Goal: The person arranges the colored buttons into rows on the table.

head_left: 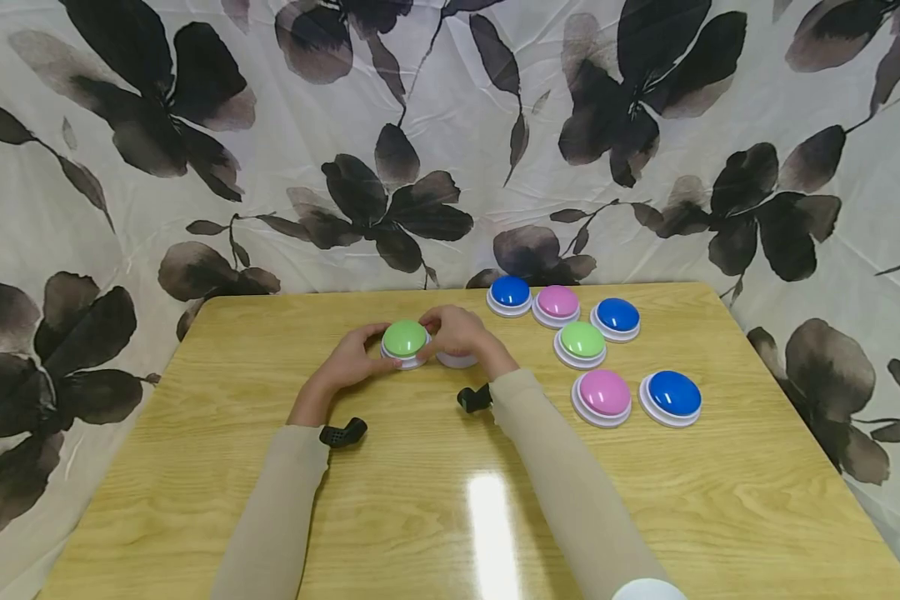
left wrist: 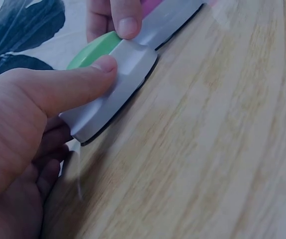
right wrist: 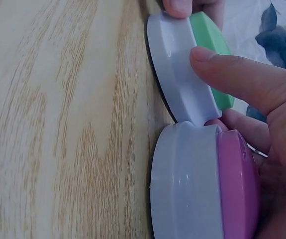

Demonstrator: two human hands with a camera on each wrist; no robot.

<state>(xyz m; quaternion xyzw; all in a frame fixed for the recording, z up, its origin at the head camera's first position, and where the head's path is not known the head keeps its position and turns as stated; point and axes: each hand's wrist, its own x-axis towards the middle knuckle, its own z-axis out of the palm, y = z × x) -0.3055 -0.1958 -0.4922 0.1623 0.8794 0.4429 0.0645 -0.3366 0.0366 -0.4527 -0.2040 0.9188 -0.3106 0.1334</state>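
Observation:
A green push button (head_left: pixel 405 337) with a white round base is on the table at the middle left in the head view. My left hand (head_left: pixel 351 358) grips it from the left, and the thumb (left wrist: pixel 90 82) lies along the white base. From the right, my right hand (head_left: pixel 461 332) holds the same button, its thumb (right wrist: pixel 215 59) against the base. Under the right hand is a pink push button (right wrist: pixel 237 184), touching or nearly touching the green one; only its white base (head_left: pixel 457 362) shows in the head view.
Right of the hands stand other buttons: blue (head_left: pixel 510 291), pink (head_left: pixel 557 302) and blue (head_left: pixel 618 314) at the back, green (head_left: pixel 582 340) in front, then pink (head_left: pixel 604 392) and blue (head_left: pixel 674 392) nearest. A floral cloth (head_left: pixel 450 125) hangs behind the wooden table (head_left: pixel 390 517).

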